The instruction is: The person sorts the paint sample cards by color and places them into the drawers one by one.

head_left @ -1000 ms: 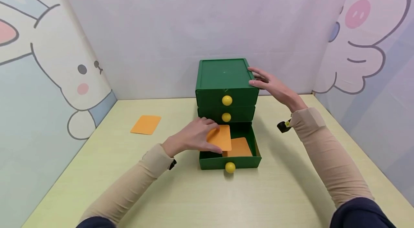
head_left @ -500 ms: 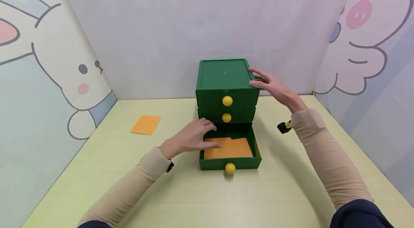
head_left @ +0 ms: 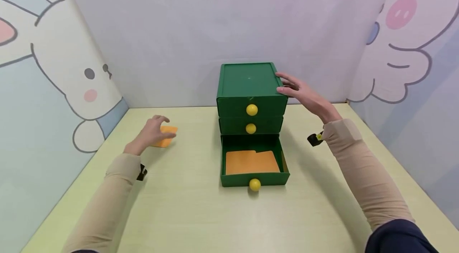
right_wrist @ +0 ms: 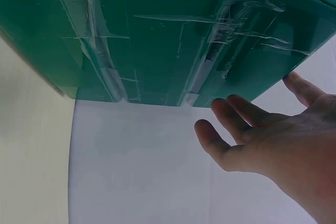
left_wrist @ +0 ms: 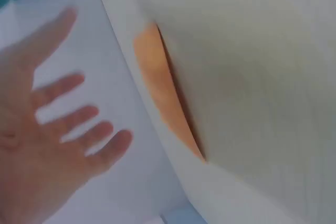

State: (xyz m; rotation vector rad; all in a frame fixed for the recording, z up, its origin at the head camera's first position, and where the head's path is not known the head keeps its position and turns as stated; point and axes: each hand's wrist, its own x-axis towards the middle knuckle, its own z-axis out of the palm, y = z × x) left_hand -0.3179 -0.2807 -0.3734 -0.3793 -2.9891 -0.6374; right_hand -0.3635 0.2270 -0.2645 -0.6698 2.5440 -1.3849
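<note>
my left grip [head_left: 152,130], fingers apart, hovers over the orange card [head_left: 166,142] left of the green drawer box [head_left: 251,93]; right grip [head_left: 301,95], open, steadies its top.

Drawer unit [head_left: 250,93] sits mid-counter [head_left: 201,213], back near rear wall. Three drawers stacked; bottom drawer [head_left: 254,161] pulled out toward person, top two pushed in. Two cards [head_left: 252,162] lie flat in bottom drawer, overlapping side by side. Loose card [head_left: 165,140] on counter well left of unit, near left wall. Left hand [head_left: 153,131] over that card, partly covering it. Right hand [head_left: 299,93] against unit's upper right edge, fingers touching top corner.
</note>
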